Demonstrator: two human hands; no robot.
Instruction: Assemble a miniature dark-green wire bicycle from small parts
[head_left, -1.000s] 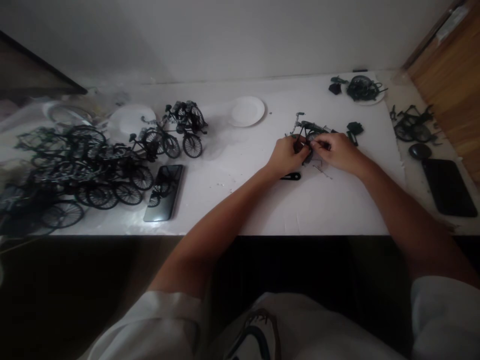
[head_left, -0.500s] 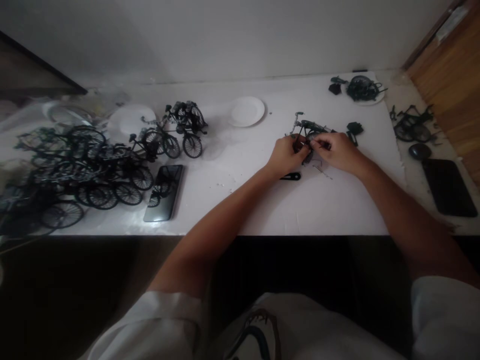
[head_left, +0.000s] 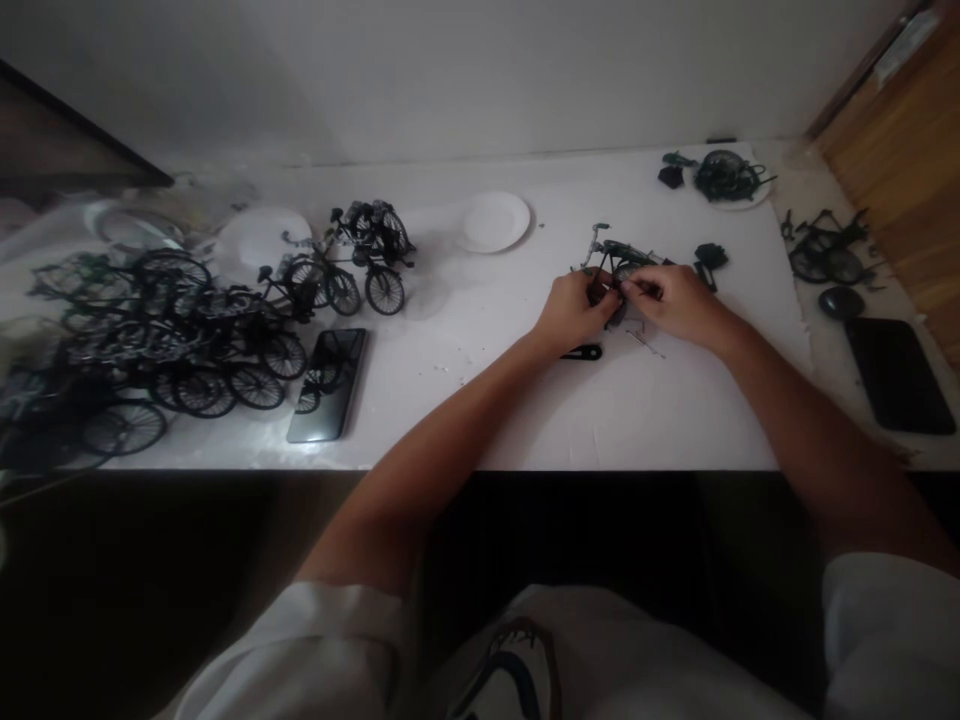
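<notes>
Over the white table, a small dark model bicycle (head_left: 621, 250) with a silver handlebar is between my hands. My left hand (head_left: 576, 312) is closed on its near side, fingers wrapped around part of it. My right hand (head_left: 673, 300) pinches at the same spot from the right, its fingertips close to the left ones. The exact part under the fingers is hidden. Just below the hands lies a thin silver wire-like piece (head_left: 646, 343). A black flat tool handle (head_left: 585, 352) sticks out beneath my left hand.
Many model bicycles (head_left: 202, 390) crowd the left side, beside a phone (head_left: 328, 390). A white plate (head_left: 495, 222) stands at mid-back. Dark parts fill another plate (head_left: 754, 203) back right. A further bicycle (head_left: 827, 250), a round black object (head_left: 840, 302) and a black phone-like slab (head_left: 900, 375) lie right.
</notes>
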